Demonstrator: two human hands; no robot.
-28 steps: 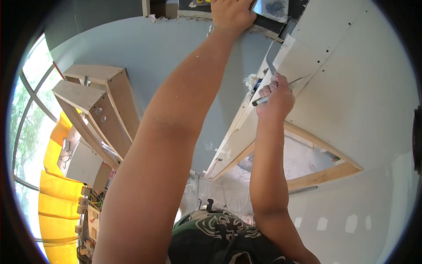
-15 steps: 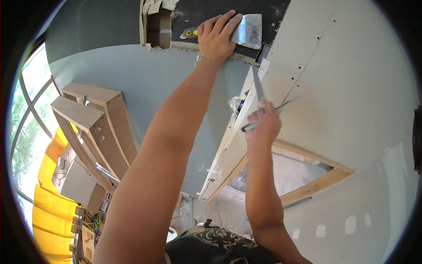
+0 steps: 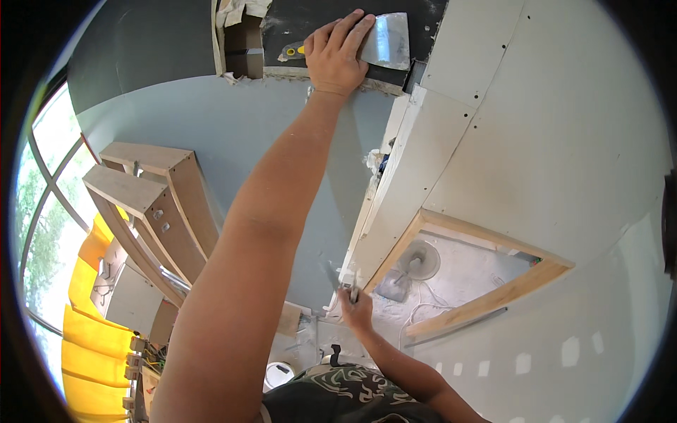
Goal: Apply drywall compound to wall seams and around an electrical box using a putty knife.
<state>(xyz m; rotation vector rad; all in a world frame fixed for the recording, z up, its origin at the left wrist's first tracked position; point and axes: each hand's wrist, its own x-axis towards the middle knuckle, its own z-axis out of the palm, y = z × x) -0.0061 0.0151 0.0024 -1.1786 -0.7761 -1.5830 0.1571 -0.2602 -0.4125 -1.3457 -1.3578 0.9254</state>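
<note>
My left hand (image 3: 337,60) lies over a wide putty knife (image 3: 386,42) on the black board (image 3: 310,15), its fingers stretched across the tool. The shiny blade sticks out to the right, and part of the grey-and-yellow handle shows to the left. Low in the middle, my right hand (image 3: 357,310) is closed around a slim dark-and-silver knife (image 3: 355,293), blurred by motion. A narrow grey blade-like piece (image 3: 333,273) points up and left from the same hand. Beside it runs the lower end of the white boxed edge (image 3: 374,243).
A wood-framed opening (image 3: 493,240) shows a dusty floor with a round grey object (image 3: 421,259). Curved wooden frames (image 3: 130,187) stand left, near yellow curtains (image 3: 92,352). A ragged rectangular hole (image 3: 245,46) breaks the black board. Below is a white bucket (image 3: 278,374).
My right hand has swung down and toward me from the upper part of the white edge, carrying its tools. The left hand stays on the putty knife; the view has shifted slightly.
</note>
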